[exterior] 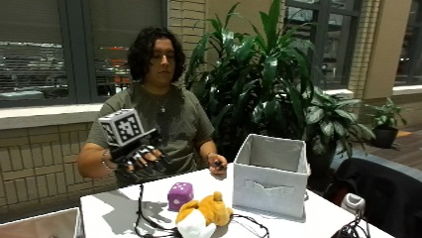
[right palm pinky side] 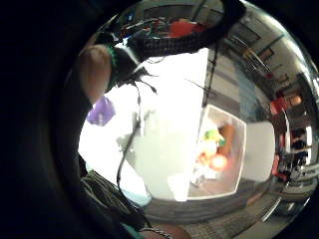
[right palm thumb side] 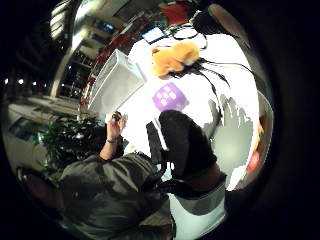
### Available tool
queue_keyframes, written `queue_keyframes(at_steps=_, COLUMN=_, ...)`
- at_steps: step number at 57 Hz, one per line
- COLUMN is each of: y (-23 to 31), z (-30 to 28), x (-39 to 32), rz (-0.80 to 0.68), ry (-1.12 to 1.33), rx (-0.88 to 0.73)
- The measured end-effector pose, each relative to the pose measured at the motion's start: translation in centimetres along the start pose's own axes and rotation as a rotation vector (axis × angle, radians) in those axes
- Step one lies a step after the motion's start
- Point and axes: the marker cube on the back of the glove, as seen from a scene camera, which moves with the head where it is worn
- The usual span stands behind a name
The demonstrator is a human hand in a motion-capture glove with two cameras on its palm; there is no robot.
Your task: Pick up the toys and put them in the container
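there, gloved right hands (exterior: 141,161) hover above purple die (exterior: 181,195), empty.

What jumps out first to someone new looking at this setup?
The gloved right hand raised above the white table, fingers spread and holding nothing. Below it, on the table, sit a purple plush die and an orange-and-white plush toy close together. Beside them stands a grey fabric bin.
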Motion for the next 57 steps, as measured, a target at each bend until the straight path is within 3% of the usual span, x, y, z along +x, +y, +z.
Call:
queue_keyframes(at_steps=11, y=-11.5, z=7.4, x=-2.5, rz=0.013, ry=-0.025, rx=-0.104)
queue_keyframes(at_steps=20, y=-15.2, z=13.5, x=-3.1, rz=0.214, ry=0.09, rx=-0.358)
queue_keyframes(at_steps=32, y=-16.3, z=15.1, x=-2.9, rz=0.158, ry=0.285, rx=-0.103)
queue_keyframes(at_steps=39, y=-16.0, z=12.8, x=-2.7, rz=0.144, ry=0.24, rx=0.04)
queue_keyframes(at_steps=49, y=-13.9, z=4.5, x=-4.4, rz=0.134, ry=0.014, rx=0.204)
queue_keyframes(at_steps=57, y=-9.9, z=-4.8, x=-11.2, rz=-0.031, ry=-0.197, rx=0.252)
